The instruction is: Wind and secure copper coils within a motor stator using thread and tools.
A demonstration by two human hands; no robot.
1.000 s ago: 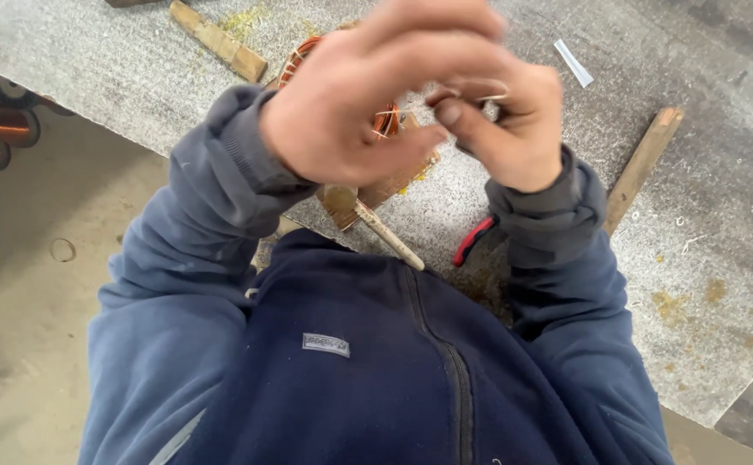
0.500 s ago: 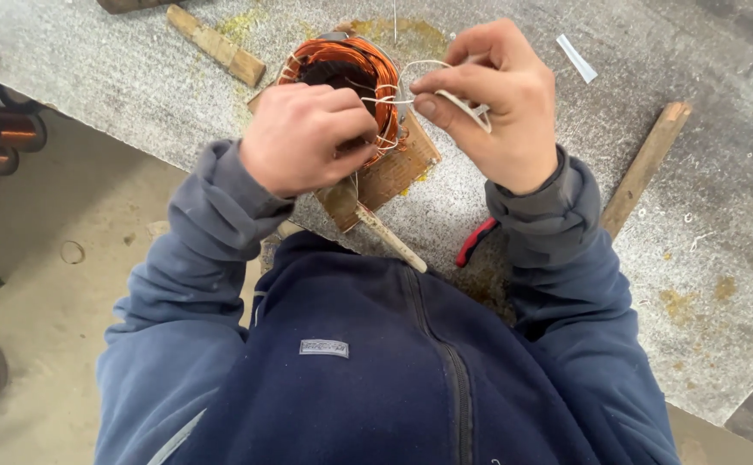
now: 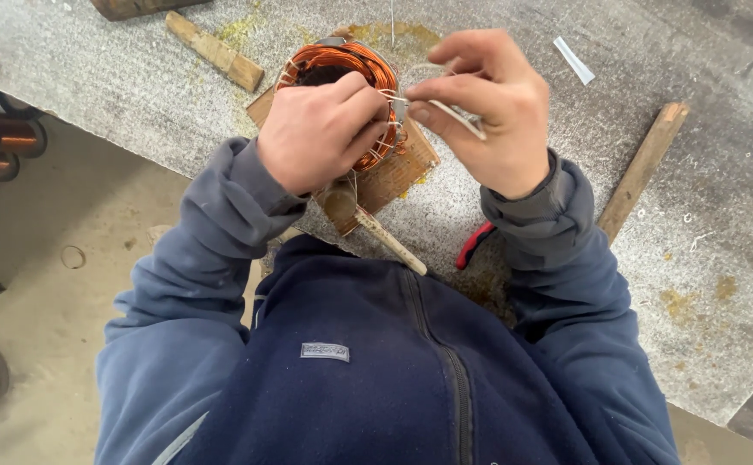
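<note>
Left hand [image 3: 320, 129] grips copper-wound stator [image 3: 342, 73] on tabletop [image 3: 703, 172]; right hand [image 3: 488, 108] pinches white cord [image 3: 458, 118] just beside stator.

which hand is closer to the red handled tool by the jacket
Right. The right hand is up-table from the red-handled tool; the left hand grips the copper coil farther off.

The copper winding [image 3: 342, 65] gleams bright orange, laced with white string [image 3: 445, 108]. The wooden block [image 3: 385, 176] beneath it is brown. The surface [image 3: 695, 207] is mottled grey with yellow stains. The jacket [image 3: 351, 370] is navy blue, and the tool handle [image 3: 473, 244] red.
</note>
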